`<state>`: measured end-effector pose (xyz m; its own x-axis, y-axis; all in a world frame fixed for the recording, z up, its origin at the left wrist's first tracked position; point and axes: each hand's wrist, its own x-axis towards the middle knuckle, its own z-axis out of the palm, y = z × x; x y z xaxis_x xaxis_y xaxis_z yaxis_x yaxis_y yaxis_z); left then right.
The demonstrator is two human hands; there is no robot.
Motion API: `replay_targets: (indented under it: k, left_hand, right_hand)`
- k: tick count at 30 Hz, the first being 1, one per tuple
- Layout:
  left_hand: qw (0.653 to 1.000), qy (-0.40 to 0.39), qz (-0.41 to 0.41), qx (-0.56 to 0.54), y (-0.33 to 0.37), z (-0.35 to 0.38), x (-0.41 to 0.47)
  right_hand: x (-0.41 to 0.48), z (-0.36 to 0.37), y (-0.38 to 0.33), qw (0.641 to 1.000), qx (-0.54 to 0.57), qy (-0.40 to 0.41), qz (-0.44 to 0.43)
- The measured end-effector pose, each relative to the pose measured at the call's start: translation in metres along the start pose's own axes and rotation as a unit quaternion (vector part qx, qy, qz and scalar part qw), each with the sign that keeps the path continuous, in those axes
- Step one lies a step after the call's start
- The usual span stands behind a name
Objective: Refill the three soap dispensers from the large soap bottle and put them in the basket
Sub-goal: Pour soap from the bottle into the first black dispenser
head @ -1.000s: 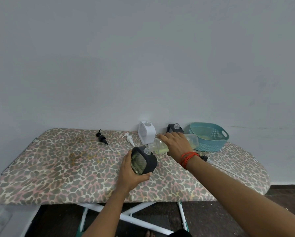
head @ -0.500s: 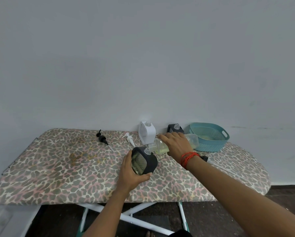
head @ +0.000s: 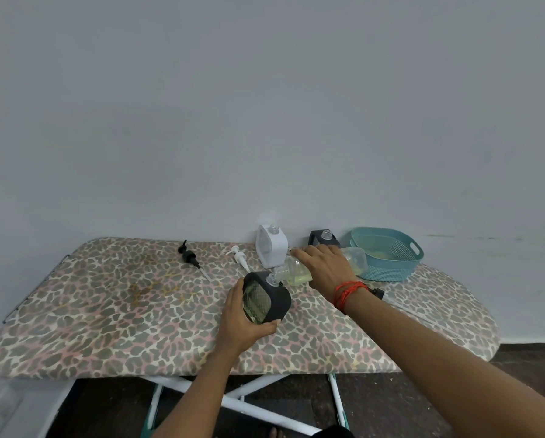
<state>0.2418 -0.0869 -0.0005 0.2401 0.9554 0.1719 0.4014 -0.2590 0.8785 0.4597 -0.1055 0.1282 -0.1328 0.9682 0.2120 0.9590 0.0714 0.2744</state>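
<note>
My left hand point(head: 240, 320) grips a black soap dispenser point(head: 266, 297), tilted, its open neck up and to the right. My right hand point(head: 325, 267) holds the large clear soap bottle point(head: 296, 270) on its side, with its mouth at the dispenser's neck; pale yellow soap lies inside it. A white dispenser point(head: 271, 250) and another black dispenser point(head: 323, 238) stand uncapped by the wall. The teal basket point(head: 388, 257) sits at the back right.
Everything rests on a leopard-print ironing board point(head: 107, 311). A black pump top point(head: 190, 257) and a white pump top point(head: 240, 258) lie left of the white dispenser. Another black pump with a tube point(head: 379, 293) lies behind my right wrist. A grey wall rises close behind.
</note>
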Motion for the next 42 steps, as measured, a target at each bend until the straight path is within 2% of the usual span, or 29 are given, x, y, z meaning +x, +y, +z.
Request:
replay_targets:
  k: [16, 20, 23, 25, 28, 32, 35, 39, 42]
  left_hand:
    - [1.000, 0.002, 0.004, -0.006, -0.003, 0.001, 0.002]
    - [1.000, 0.001, 0.006, -0.012, -0.004, 0.001, 0.002]
    - [1.000, -0.001, 0.005, -0.017, -0.003, 0.001, 0.002]
    - [1.000, -0.002, 0.009, -0.024, -0.004, 0.000, 0.002]
    - [0.999, -0.004, 0.018, -0.038, -0.004, 0.000, 0.002]
    - [0.999, 0.009, 0.021, -0.046, -0.003, 0.000, 0.002]
    - [0.999, 0.023, -0.001, -0.048, -0.002, 0.000, 0.002]
    - [0.998, 0.027, -0.025, -0.047, -0.001, -0.001, 0.002]
    - [0.998, 0.010, -0.033, -0.059, 0.002, -0.003, 0.004]
  right_hand:
    - [0.000, 0.006, 0.001, 1.000, -0.003, 0.008, -0.001]
    - [-0.002, 0.009, -0.001, 0.999, 0.037, -0.008, 0.017]
    - [-0.005, 0.013, -0.004, 0.989, 0.133, -0.006, 0.066]
    - [-0.007, 0.015, -0.006, 0.963, 0.243, 0.004, 0.114]
    - [-0.011, 0.019, -0.001, 0.897, 0.398, 0.029, 0.191]
    - [-0.028, 0.037, 0.010, 0.794, 0.513, 0.126, 0.300]
    - [-0.044, 0.051, 0.009, 0.727, 0.574, 0.176, 0.334]
    - [-0.061, 0.059, 0.003, 0.684, 0.602, 0.216, 0.351]
    - [-0.069, 0.064, 0.001, 0.687, 0.598, 0.220, 0.348]
